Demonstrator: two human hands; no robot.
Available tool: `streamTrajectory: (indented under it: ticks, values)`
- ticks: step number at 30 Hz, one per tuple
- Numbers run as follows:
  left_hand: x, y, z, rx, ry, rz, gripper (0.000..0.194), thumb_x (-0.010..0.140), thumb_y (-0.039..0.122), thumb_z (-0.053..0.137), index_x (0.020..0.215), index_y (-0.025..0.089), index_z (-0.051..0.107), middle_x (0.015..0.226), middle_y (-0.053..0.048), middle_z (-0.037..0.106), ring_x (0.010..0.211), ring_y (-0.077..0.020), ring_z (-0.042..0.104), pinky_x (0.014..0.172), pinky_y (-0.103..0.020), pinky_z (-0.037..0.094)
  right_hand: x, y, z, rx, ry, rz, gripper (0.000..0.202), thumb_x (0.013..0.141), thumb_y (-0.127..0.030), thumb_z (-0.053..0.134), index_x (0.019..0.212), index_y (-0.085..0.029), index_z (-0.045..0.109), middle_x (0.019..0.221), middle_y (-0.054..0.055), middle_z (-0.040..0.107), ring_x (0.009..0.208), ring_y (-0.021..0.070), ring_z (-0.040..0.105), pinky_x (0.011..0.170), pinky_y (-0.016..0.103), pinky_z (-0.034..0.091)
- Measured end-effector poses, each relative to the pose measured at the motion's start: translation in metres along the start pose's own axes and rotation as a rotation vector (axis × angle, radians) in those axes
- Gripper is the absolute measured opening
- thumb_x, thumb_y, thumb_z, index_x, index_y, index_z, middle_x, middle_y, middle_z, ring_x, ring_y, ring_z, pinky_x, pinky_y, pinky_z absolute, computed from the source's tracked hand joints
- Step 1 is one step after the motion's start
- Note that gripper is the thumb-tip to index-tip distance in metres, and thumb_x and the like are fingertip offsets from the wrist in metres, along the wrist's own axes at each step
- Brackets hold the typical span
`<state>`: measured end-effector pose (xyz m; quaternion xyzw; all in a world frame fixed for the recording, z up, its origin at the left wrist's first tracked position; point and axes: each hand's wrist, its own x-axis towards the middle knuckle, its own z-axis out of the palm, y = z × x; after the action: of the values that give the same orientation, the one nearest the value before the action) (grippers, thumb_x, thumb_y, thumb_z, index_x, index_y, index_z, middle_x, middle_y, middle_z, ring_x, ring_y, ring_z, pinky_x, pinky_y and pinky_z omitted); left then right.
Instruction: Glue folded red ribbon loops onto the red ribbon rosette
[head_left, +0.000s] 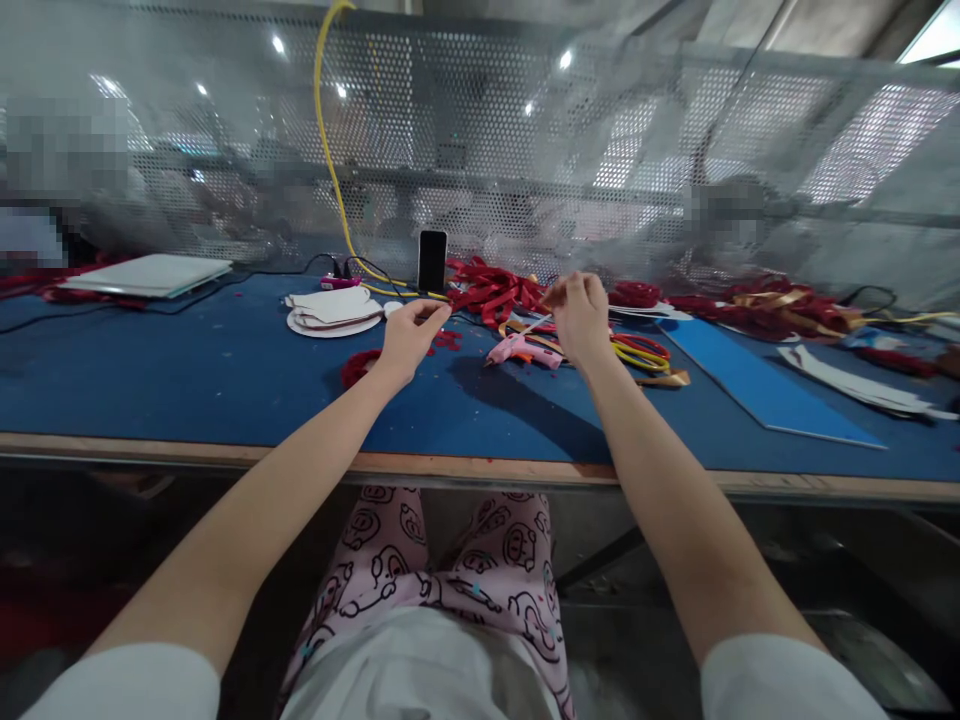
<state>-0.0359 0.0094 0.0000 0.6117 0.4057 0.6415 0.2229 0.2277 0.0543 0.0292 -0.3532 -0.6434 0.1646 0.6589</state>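
My left hand [411,338] is raised over the table, thumb and fingertips pinched together; whatever they hold, if anything, is too small to tell. My right hand [583,318] is also closed, its fingertips bent inward, and I cannot make out what is in them. Just below it lies a pink glue gun [534,352], nozzle toward the left, with a whitish glue stick [532,327] slanting up close to my right hand. Small red scraps [448,340] lie between the hands. A dark red bundle [358,367] sits partly hidden behind my left forearm.
Stacked white cut pieces [334,312] lie left of my left hand. A phone [433,262] stands upright behind, beside tangled red ribbon [491,290]. Yellow and red cords [641,352] and a blue board [757,385] lie to the right. A perforated metal screen [480,140] borders the back.
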Motion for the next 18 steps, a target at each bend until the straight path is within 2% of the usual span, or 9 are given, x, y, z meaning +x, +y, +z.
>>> streamTrajectory:
  ticks: [3, 5, 7, 8, 10, 12, 13, 15, 18]
  values:
    - [0.000, -0.003, 0.001, -0.002, -0.020, -0.001, 0.021, 0.084, 0.038, 0.071, 0.088, 0.019, 0.077, 0.087, -0.004, 0.077, 0.080, -0.0174, 0.066, 0.079, -0.032, 0.053, -0.009, -0.007, 0.014, 0.398, -0.004, 0.164, 0.045, 0.085, -0.060, 0.072, 0.075, -0.025, 0.045, 0.077, -0.002, 0.064, 0.083, 0.0160, 0.070, 0.082, 0.035, 0.060]
    - [0.000, -0.004, 0.001, -0.005, -0.038, -0.005, 0.022, 0.084, 0.040, 0.071, 0.088, 0.019, 0.078, 0.087, -0.004, 0.077, 0.080, -0.0174, 0.066, 0.077, -0.031, 0.053, -0.017, -0.013, 0.021, 0.513, -0.074, 0.252, 0.052, 0.069, -0.052, 0.089, 0.073, -0.024, 0.046, 0.079, -0.002, 0.068, 0.086, 0.0167, 0.072, 0.081, 0.033, 0.061]
    - [0.000, -0.004, 0.002, -0.014, -0.060, -0.008, 0.025, 0.083, 0.042, 0.072, 0.089, 0.019, 0.078, 0.087, -0.004, 0.077, 0.081, -0.0175, 0.066, 0.077, -0.031, 0.053, -0.024, -0.020, 0.025, 0.546, -0.126, 0.294, 0.055, 0.056, -0.043, 0.097, 0.073, -0.024, 0.048, 0.074, -0.004, 0.068, 0.075, 0.0144, 0.070, 0.073, 0.029, 0.059]
    - [-0.001, -0.004, 0.002, -0.019, -0.073, -0.009, 0.026, 0.083, 0.043, 0.072, 0.090, 0.018, 0.078, 0.087, -0.005, 0.077, 0.081, -0.0174, 0.066, 0.076, -0.031, 0.052, -0.027, -0.023, 0.027, 0.544, -0.165, 0.312, 0.053, 0.055, -0.041, 0.098, 0.076, -0.024, 0.052, 0.070, -0.005, 0.066, 0.065, 0.0117, 0.066, 0.066, 0.027, 0.057]
    - [-0.002, -0.002, 0.003, -0.031, -0.102, -0.019, 0.029, 0.082, 0.045, 0.073, 0.091, 0.018, 0.078, 0.087, -0.005, 0.077, 0.077, -0.0166, 0.065, 0.073, -0.030, 0.051, -0.032, -0.030, 0.029, 0.511, -0.285, 0.356, 0.046, 0.064, -0.043, 0.094, 0.091, -0.023, 0.063, 0.063, -0.009, 0.058, 0.049, 0.0066, 0.050, 0.051, 0.022, 0.047]
    - [-0.004, 0.000, 0.003, -0.043, -0.137, -0.033, 0.031, 0.081, 0.047, 0.073, 0.092, 0.018, 0.078, 0.087, -0.006, 0.076, 0.073, -0.0158, 0.063, 0.068, -0.029, 0.050, -0.036, -0.036, 0.032, 0.420, -0.414, 0.372, 0.049, 0.073, -0.047, 0.086, 0.112, -0.023, 0.068, 0.061, -0.010, 0.052, 0.046, 0.0054, 0.041, 0.045, 0.021, 0.037]
    - [-0.005, 0.001, 0.003, -0.049, -0.156, -0.035, 0.032, 0.081, 0.047, 0.073, 0.092, 0.018, 0.078, 0.087, -0.006, 0.076, 0.073, -0.0157, 0.062, 0.067, -0.029, 0.050, -0.039, -0.038, 0.033, 0.353, -0.469, 0.362, 0.052, 0.075, -0.047, 0.084, 0.117, -0.022, 0.069, 0.061, -0.010, 0.051, 0.047, 0.0059, 0.041, 0.045, 0.022, 0.036]
    - [-0.006, 0.003, 0.004, -0.049, -0.191, -0.020, 0.033, 0.081, 0.048, 0.073, 0.093, 0.018, 0.078, 0.088, -0.006, 0.077, 0.075, -0.0163, 0.064, 0.068, -0.029, 0.051, -0.042, -0.040, 0.035, 0.200, -0.553, 0.316, 0.050, 0.074, -0.047, 0.084, 0.115, -0.021, 0.074, 0.062, -0.008, 0.053, 0.052, 0.0076, 0.045, 0.049, 0.024, 0.038]
    - [-0.007, 0.004, 0.004, -0.037, -0.211, 0.010, 0.030, 0.082, 0.046, 0.072, 0.093, 0.018, 0.078, 0.090, -0.007, 0.077, 0.079, -0.0173, 0.066, 0.072, -0.030, 0.053, -0.044, -0.038, 0.038, 0.054, -0.585, 0.307, 0.040, 0.072, -0.054, 0.083, 0.090, -0.019, 0.078, 0.064, -0.003, 0.060, 0.054, 0.0104, 0.049, 0.052, 0.026, 0.041]
